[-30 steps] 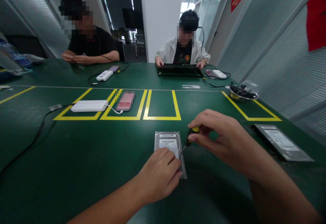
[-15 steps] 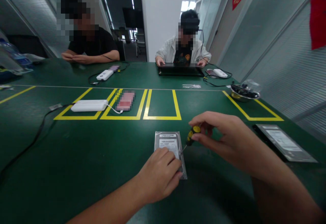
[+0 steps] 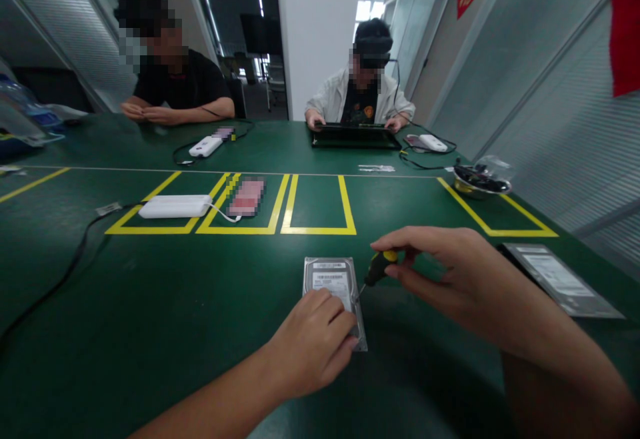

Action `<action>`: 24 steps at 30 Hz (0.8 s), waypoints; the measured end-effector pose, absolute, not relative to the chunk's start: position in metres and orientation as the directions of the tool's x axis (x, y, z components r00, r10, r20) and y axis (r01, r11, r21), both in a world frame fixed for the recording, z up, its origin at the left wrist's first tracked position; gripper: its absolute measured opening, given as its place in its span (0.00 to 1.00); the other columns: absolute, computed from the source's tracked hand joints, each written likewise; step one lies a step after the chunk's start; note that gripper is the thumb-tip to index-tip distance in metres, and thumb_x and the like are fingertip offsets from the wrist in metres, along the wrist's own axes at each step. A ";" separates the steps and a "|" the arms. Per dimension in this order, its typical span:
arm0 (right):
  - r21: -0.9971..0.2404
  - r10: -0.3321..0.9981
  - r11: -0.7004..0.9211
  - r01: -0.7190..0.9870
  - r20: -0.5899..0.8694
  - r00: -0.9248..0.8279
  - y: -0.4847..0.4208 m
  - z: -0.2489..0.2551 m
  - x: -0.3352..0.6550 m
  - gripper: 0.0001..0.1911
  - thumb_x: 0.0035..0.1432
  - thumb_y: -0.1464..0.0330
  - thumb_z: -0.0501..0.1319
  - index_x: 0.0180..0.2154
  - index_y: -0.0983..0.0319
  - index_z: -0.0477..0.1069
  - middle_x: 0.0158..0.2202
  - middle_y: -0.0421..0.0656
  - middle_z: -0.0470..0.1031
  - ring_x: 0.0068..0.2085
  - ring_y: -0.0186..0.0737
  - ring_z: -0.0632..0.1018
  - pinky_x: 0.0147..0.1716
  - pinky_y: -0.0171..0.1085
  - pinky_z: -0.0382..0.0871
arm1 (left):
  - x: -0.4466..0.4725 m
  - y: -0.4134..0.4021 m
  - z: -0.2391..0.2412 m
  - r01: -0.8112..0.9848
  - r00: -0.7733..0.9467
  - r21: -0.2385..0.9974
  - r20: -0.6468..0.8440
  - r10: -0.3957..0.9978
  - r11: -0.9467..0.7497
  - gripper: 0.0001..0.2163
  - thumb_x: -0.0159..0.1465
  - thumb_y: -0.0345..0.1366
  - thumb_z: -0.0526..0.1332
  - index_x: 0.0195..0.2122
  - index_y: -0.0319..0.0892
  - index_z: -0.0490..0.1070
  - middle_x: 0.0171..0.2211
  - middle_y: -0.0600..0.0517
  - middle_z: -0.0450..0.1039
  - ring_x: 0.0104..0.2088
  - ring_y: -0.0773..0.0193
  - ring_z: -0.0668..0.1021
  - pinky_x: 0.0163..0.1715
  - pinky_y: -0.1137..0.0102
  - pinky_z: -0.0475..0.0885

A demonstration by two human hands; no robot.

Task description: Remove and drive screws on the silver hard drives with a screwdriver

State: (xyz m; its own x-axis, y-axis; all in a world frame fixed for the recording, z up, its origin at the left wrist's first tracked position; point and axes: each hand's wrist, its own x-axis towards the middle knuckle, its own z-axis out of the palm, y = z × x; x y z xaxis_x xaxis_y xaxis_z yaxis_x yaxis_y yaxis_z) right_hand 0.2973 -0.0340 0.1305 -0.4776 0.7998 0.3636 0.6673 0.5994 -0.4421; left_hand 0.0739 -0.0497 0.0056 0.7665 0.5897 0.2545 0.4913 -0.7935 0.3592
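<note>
A silver hard drive [image 3: 330,272] with a white label lies flat on the green table, its lower part covered by my left hand [image 3: 317,342]. The fingers of that hand are curled over the drive and grip its right edge. Between the thumb and fingers of my right hand [image 3: 435,266] is a small screwdriver [image 3: 379,269] with a black and yellow handle. It leans, its thin shaft pointing down and left, and the tip meets the drive near its right edge. Whether the tip sits in a screw is too small to tell.
A second hard drive [image 3: 560,279] lies to the right. Yellow tape rectangles hold a white power bank [image 3: 175,206] and a pink phone [image 3: 247,198]. A metal bowl [image 3: 480,189] of dark parts stands at back right. Across the table sit two people, one holding a black panel [image 3: 355,136].
My right hand has turned the screwdriver handle and shifted slightly, the wrist moving a little right. My left hand and the hard drive stay in place.
</note>
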 end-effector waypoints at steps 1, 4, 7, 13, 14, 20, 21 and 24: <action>-0.452 0.796 0.605 0.656 0.360 -0.486 -0.034 0.131 0.298 0.12 0.60 0.72 0.63 0.46 0.56 0.73 0.43 0.38 0.76 0.41 0.35 0.76 0.40 0.33 0.70 | 0.074 -0.050 0.005 0.490 0.765 0.360 0.258 0.590 -0.794 0.07 0.68 0.35 0.55 0.42 0.40 0.70 0.38 0.46 0.69 0.41 0.53 0.69 0.41 0.58 0.66; -0.466 0.791 0.611 0.640 0.345 -0.504 -0.032 0.131 0.298 0.05 0.62 0.68 0.63 0.42 0.56 0.75 0.42 0.39 0.75 0.41 0.35 0.75 0.39 0.33 0.69 | 0.074 -0.049 0.004 0.493 0.765 0.359 0.255 0.592 -0.792 0.07 0.68 0.35 0.55 0.42 0.40 0.70 0.38 0.46 0.69 0.41 0.53 0.69 0.42 0.57 0.66; -0.450 0.796 0.605 0.656 0.360 -0.487 -0.030 0.131 0.298 0.04 0.62 0.69 0.63 0.40 0.58 0.75 0.39 0.40 0.74 0.38 0.35 0.74 0.35 0.32 0.67 | 0.074 -0.049 0.004 0.495 0.766 0.356 0.252 0.591 -0.793 0.07 0.68 0.35 0.55 0.42 0.40 0.70 0.38 0.46 0.69 0.41 0.53 0.69 0.41 0.58 0.66; -0.494 0.806 0.591 0.638 0.322 -0.497 -0.033 0.132 0.300 0.12 0.62 0.74 0.57 0.46 0.59 0.74 0.43 0.40 0.76 0.41 0.35 0.76 0.41 0.33 0.69 | 0.074 -0.050 0.005 0.488 0.769 0.365 0.250 0.588 -0.793 0.07 0.68 0.35 0.55 0.41 0.40 0.70 0.38 0.47 0.68 0.40 0.53 0.69 0.41 0.58 0.66; -0.497 0.802 0.595 0.632 0.315 -0.508 -0.034 0.133 0.300 0.13 0.62 0.74 0.57 0.46 0.59 0.74 0.44 0.40 0.75 0.43 0.35 0.76 0.43 0.33 0.68 | 0.074 -0.050 0.004 0.488 0.768 0.365 0.253 0.589 -0.793 0.07 0.68 0.35 0.55 0.41 0.40 0.70 0.38 0.47 0.69 0.41 0.53 0.69 0.41 0.58 0.66; -0.455 0.784 0.619 0.640 0.327 -0.527 -0.034 0.132 0.299 0.13 0.64 0.75 0.57 0.48 0.58 0.71 0.45 0.38 0.73 0.44 0.32 0.74 0.43 0.31 0.66 | 0.073 -0.049 0.003 0.488 0.767 0.356 0.262 0.586 -0.797 0.07 0.68 0.36 0.55 0.41 0.40 0.70 0.38 0.47 0.69 0.40 0.53 0.69 0.41 0.57 0.66; -0.442 0.789 0.614 0.654 0.324 -0.521 -0.033 0.131 0.298 0.13 0.64 0.74 0.58 0.49 0.57 0.71 0.43 0.37 0.73 0.41 0.32 0.73 0.40 0.31 0.65 | 0.073 -0.049 0.004 0.487 0.767 0.356 0.263 0.585 -0.798 0.07 0.68 0.36 0.55 0.41 0.40 0.70 0.38 0.47 0.69 0.40 0.53 0.69 0.41 0.58 0.66; -0.408 0.804 0.595 0.693 0.316 -0.504 -0.031 0.130 0.298 0.10 0.64 0.71 0.61 0.47 0.57 0.71 0.40 0.38 0.71 0.37 0.32 0.72 0.35 0.32 0.63 | 0.073 -0.049 0.005 0.488 0.769 0.354 0.258 0.585 -0.798 0.07 0.68 0.35 0.55 0.41 0.40 0.70 0.38 0.46 0.69 0.40 0.53 0.69 0.41 0.58 0.66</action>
